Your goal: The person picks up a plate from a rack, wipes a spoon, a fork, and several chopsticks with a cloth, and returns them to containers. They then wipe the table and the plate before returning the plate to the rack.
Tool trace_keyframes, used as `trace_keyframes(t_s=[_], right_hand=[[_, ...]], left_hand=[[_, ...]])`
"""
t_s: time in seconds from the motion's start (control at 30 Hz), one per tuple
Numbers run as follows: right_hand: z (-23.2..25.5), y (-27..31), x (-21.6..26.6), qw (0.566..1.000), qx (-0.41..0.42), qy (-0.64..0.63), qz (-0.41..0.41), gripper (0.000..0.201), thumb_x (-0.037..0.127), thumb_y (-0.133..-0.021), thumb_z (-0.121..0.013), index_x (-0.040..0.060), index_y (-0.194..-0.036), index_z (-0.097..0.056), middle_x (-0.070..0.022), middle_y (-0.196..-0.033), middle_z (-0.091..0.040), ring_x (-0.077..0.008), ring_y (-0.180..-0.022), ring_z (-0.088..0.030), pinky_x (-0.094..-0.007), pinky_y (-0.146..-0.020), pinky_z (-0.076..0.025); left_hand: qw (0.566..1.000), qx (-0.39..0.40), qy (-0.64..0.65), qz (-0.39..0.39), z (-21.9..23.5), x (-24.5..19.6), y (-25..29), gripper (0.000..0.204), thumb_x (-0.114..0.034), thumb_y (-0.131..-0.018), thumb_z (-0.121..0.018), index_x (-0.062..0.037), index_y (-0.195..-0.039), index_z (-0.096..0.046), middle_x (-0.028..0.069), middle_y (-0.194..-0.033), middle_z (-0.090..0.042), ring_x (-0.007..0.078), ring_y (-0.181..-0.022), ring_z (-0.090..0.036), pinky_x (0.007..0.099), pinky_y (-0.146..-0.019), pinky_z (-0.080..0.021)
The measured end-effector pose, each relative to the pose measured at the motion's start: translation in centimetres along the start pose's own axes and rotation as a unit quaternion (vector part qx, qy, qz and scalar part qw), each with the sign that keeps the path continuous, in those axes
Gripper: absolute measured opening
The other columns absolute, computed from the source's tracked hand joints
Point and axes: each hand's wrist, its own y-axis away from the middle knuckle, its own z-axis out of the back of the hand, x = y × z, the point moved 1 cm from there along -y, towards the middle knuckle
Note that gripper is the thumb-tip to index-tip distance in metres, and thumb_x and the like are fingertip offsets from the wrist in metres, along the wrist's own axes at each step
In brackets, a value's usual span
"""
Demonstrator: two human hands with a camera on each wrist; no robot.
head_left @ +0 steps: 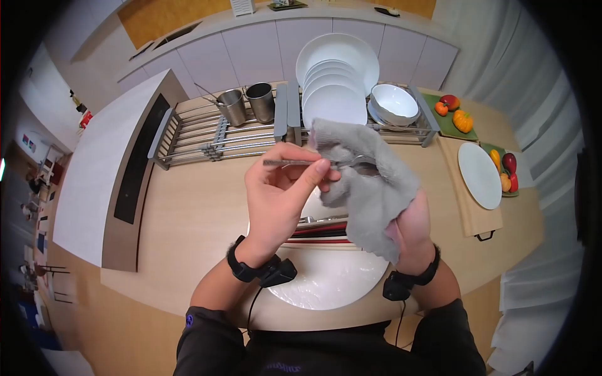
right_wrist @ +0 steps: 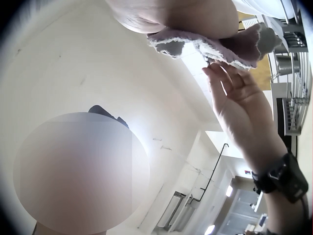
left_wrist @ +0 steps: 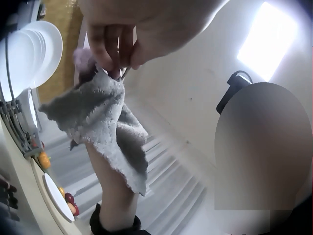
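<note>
The left hand (head_left: 279,194) pinches the thin metal handle (head_left: 291,163) of a utensil between thumb and fingers. A grey cloth (head_left: 376,207) is draped over the right hand (head_left: 415,229), whose fingers are mostly hidden beneath it. The utensil's rounded metal end (head_left: 365,169) lies in the folds of the cloth. In the left wrist view the cloth (left_wrist: 98,110) hangs just under the left hand's fingertips. From the right wrist, the cloth's pinkish underside (right_wrist: 220,46) shows against the right palm (right_wrist: 195,17), with the left hand (right_wrist: 244,105) beyond it.
Below the hands, a large white plate (head_left: 326,282) and red and black chopsticks (head_left: 320,233) lie on the table. Behind stands a rack (head_left: 188,138) with metal cups (head_left: 260,103), white plates (head_left: 335,106) and bowls (head_left: 395,103). An oval plate (head_left: 480,175) and toy vegetables (head_left: 463,121) are at the right.
</note>
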Motion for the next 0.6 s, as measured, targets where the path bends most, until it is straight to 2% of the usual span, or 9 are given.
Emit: trace_keyframes(t_s=[0.13,0.23,0.27,0.33,0.37,0.4,0.43,0.5,0.6], right_hand=[[0.7,0.1,0.1,0.991,-0.108,0.067,0.052,0.045,0.026,-0.109,-0.037,-0.003,-0.142,-0.049,-0.0143,-0.133,-0.062,-0.0223,-0.114,-0.064,-0.0376,-0.103,-0.05],[2.1,0.4,1.0,0.989,-0.111,0.047,0.081,0.048,0.031,-0.109,-0.035,-0.0015,-0.142,-0.049,-0.0147,-0.138,-0.059,-0.0248,-0.118,-0.063,-0.0401,-0.106,-0.049],[2.6,0.8,1.2,0.992,-0.083,0.037,0.09,0.049,0.032,-0.109,-0.035,-0.0007,-0.143,-0.049,-0.0148,-0.139,-0.059,-0.0259,-0.12,-0.062,-0.0408,-0.107,-0.048],[3.5,1.8,1.3,0.994,-0.027,0.015,0.107,0.051,0.035,-0.109,-0.034,0.001,-0.144,-0.049,-0.0151,-0.141,-0.058,-0.028,-0.124,-0.06,-0.0422,-0.109,-0.046],[3.6,1.8,1.1,0.994,-0.022,0.013,0.103,0.052,0.036,-0.108,-0.037,0.0013,-0.145,-0.048,-0.0147,-0.141,-0.058,-0.0286,-0.126,-0.059,-0.0432,-0.109,-0.046],[3.6,1.9,0.9,0.995,-0.018,0.012,0.098,0.053,0.037,-0.107,-0.041,0.0016,-0.145,-0.047,-0.0142,-0.142,-0.057,-0.0291,-0.127,-0.058,-0.0441,-0.109,-0.047],[3.7,1.9,0.6,0.995,-0.014,0.011,0.094,0.054,0.039,-0.106,-0.044,0.0018,-0.146,-0.046,-0.0138,-0.142,-0.057,-0.0297,-0.129,-0.057,-0.045,-0.109,-0.047],[3.9,1.7,-0.3,0.997,-0.037,0.022,0.062,0.054,0.039,-0.106,-0.043,0.0015,-0.145,-0.047,-0.0153,-0.142,-0.057,-0.03,-0.128,-0.058,-0.0453,-0.108,-0.049],[5.7,1.9,-1.4,0.999,-0.038,0.014,0.003,0.054,0.04,-0.107,-0.039,0.0031,-0.145,-0.048,-0.0137,-0.137,-0.061,-0.027,-0.122,-0.063,-0.0416,-0.103,-0.052]], left_hand=[[0.997,0.02,-0.078,-0.017,-0.2,-0.7,0.4,0.011,-0.003,-0.096,-0.071,0.0042,-0.103,-0.072,0.0085,-0.09,-0.074,0.0158,-0.085,-0.073,0.0266,-0.071,-0.057],[0.99,0.047,-0.122,0.055,-0.2,-1.7,0.6,0.013,-0.006,-0.099,-0.067,0.0046,-0.105,-0.072,0.0076,-0.089,-0.074,0.0138,-0.083,-0.072,0.0252,-0.071,-0.056],[0.984,0.072,-0.155,0.057,-0.2,-1.7,0.6,0.016,-0.009,-0.101,-0.063,0.0053,-0.103,-0.071,0.0062,-0.085,-0.072,0.0112,-0.075,-0.069,0.0235,-0.066,-0.053],[0.975,0.081,-0.176,0.105,-0.4,-2.0,0.8,0.017,-0.009,-0.102,-0.062,0.0054,-0.103,-0.07,0.0054,-0.081,-0.07,0.01,-0.069,-0.066,0.0232,-0.061,-0.051],[0.97,0.086,-0.187,0.129,-0.5,-2.1,0.9,0.017,-0.009,-0.103,-0.061,0.0055,-0.102,-0.07,0.005,-0.079,-0.069,0.0094,-0.066,-0.064,0.023,-0.059,-0.05],[0.978,0.079,-0.166,0.096,-0.7,-1.7,1.2,0.018,-0.01,-0.103,-0.06,0.0054,-0.101,-0.069,0.0041,-0.077,-0.067,0.0084,-0.06,-0.06,0.0227,-0.055,-0.048],[0.983,0.064,-0.142,0.096,-0.9,-1.9,1.4,0.018,-0.01,-0.103,-0.06,0.0054,-0.101,-0.069,0.0039,-0.076,-0.067,0.0084,-0.06,-0.06,0.0225,-0.055,-0.048],[0.99,0.036,-0.092,0.097,-1.5,-2.2,1.7,0.018,-0.01,-0.103,-0.06,0.0055,-0.101,-0.069,0.0035,-0.074,-0.066,0.0084,-0.059,-0.06,0.022,-0.055,-0.047],[0.983,0.047,-0.145,0.099,-1.9,-2.1,2.0,0.017,-0.01,-0.103,-0.061,0.0047,-0.101,-0.069,0.0037,-0.071,-0.066,0.0081,-0.061,-0.061,0.0217,-0.054,-0.048]])
